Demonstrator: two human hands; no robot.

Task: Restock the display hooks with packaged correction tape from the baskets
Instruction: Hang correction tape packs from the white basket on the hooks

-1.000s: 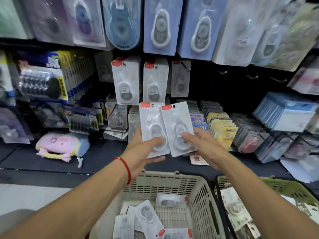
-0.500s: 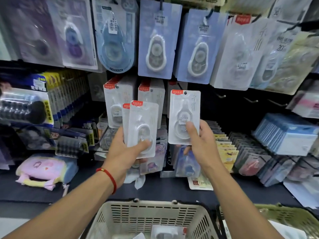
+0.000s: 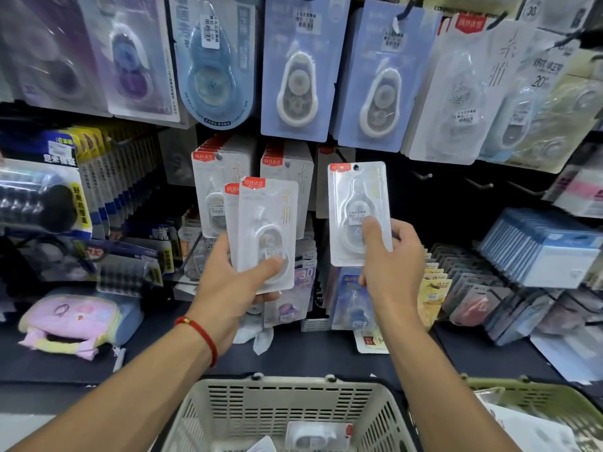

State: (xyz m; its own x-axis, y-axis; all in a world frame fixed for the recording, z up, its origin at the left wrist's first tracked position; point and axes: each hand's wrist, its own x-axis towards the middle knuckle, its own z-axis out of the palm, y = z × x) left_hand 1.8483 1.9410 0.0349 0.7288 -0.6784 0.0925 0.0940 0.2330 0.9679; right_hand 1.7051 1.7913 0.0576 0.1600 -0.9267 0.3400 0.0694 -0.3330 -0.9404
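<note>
Two hands grip glossy flat blister packs: left hand point(image 3: 228, 282) a stack point(image 3: 264, 233), right hand point(image 3: 391, 272) one pack point(image 3: 357, 203).

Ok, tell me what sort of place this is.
Most likely a stationery shop aisle: carded correction tape hangs in rows on display hooks, price stickers mark the packs, and a stock basket sits below.

Two hands were raised before the display: the left hand point(image 3: 228, 282) held two white correction tape packs point(image 3: 266, 233) stacked one behind the other, and the right hand point(image 3: 390, 272) held one single pack point(image 3: 357, 207). Two baskets stood below, a beige basket point(image 3: 287, 406) with at least one loose pack point(image 3: 318, 435) showing in it and a green basket point(image 3: 535, 399) at the right. Two lavender-blue carded tapes point(image 3: 301, 70) hung side by side on the top row, and three bare hooks point(image 3: 424, 175) showed on the dark panel to the right of the single pack.
</note>
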